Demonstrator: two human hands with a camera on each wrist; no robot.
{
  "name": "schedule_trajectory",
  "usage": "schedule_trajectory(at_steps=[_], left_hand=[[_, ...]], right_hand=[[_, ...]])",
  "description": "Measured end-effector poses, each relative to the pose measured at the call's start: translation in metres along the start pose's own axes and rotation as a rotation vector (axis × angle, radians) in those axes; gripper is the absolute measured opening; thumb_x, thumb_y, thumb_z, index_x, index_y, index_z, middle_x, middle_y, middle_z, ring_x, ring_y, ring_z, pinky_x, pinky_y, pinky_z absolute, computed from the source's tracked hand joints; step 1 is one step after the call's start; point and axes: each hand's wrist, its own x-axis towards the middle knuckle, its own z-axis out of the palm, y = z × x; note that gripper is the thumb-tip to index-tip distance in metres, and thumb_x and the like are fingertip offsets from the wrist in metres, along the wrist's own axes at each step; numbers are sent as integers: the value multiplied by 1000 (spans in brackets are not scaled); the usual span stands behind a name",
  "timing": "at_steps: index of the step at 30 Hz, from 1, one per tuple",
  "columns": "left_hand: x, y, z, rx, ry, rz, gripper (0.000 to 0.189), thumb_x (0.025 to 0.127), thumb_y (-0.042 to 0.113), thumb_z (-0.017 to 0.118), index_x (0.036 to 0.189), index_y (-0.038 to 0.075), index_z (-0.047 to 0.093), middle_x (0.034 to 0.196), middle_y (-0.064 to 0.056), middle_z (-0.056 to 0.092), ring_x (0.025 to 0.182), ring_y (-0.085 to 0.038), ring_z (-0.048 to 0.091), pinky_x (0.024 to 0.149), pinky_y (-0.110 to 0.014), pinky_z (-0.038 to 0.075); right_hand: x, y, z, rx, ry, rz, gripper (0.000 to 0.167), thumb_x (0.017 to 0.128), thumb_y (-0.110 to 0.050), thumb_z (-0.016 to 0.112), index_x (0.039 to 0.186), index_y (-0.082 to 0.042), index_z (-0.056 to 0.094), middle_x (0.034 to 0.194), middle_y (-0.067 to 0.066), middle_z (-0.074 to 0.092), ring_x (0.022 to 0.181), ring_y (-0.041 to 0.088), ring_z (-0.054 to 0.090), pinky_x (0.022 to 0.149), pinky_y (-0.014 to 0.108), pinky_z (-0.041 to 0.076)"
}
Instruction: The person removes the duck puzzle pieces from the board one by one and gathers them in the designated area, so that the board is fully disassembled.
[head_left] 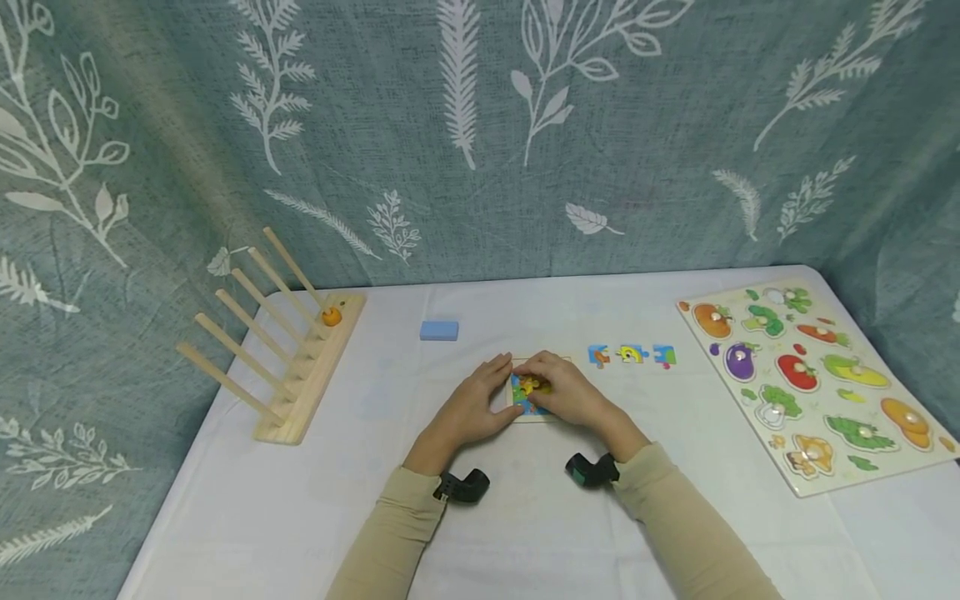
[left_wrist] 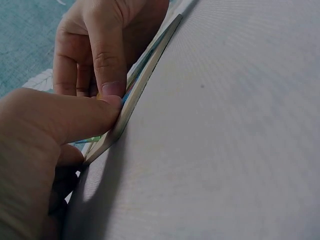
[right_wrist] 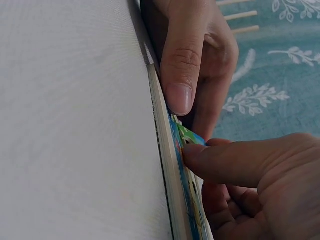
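Note:
A small jigsaw board (head_left: 534,419) with a pale wooden rim and a colourful picture lies between the hands. The left hand (head_left: 471,408) holds its left side, fingers along that edge and thumb at the near corner. In the right wrist view, the right hand (right_wrist: 265,175) pinches a green and blue puzzle piece (right_wrist: 191,134) that stands tilted above the board's surface. From the head view, the right hand (head_left: 570,390) covers much of the board's right half. Three loose puzzle pieces (head_left: 632,354) lie in a row to the right.
At the left stands a wooden rack (head_left: 322,358) of several slanting pegs, with a small orange piece (head_left: 332,317) at its far end. A blue block (head_left: 438,331) lies behind the left hand. A vegetable knob puzzle (head_left: 817,392) takes up the right side. A patterned curtain (head_left: 495,208) hangs behind the table.

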Motion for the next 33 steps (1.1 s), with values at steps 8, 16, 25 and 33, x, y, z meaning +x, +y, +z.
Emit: schedule_trajectory(at_steps=[8,16,25,33], left_hand=[[-1,1,2,-14,3,0,71,86,36,66,141,-2,42,150,-15,38,139,-33,34,114,-46,31],[-1,2,2,-9,-10,-18,73,86,36,65,142,-2,40,151,-14,36,140,-31,32,116,-43,28],[0,1,1,1,-6,-12,73,85,35,66,141,-4,41,151,-14,36,141,-29,32,118,-39,25],[0,1,1,9,1,-10,73,85,35,67,140,-4,41,150,-14,37,140,-29,33,117,-40,26]], right_hand=[[-6,5,-8,8,24,40,38,88,-3,63,126,-5,61,120,10,57,103,21,56,88,39,51],[-24,14,-26,21,46,99,37,90,-5,61,126,-6,61,120,9,58,102,20,55,88,38,48],[-53,31,-45,6,104,154,36,89,-4,62,125,-5,61,123,13,57,114,29,53,95,46,47],[-69,45,-49,1,126,192,34,89,-4,61,123,-4,62,124,13,57,118,31,52,98,48,46]])
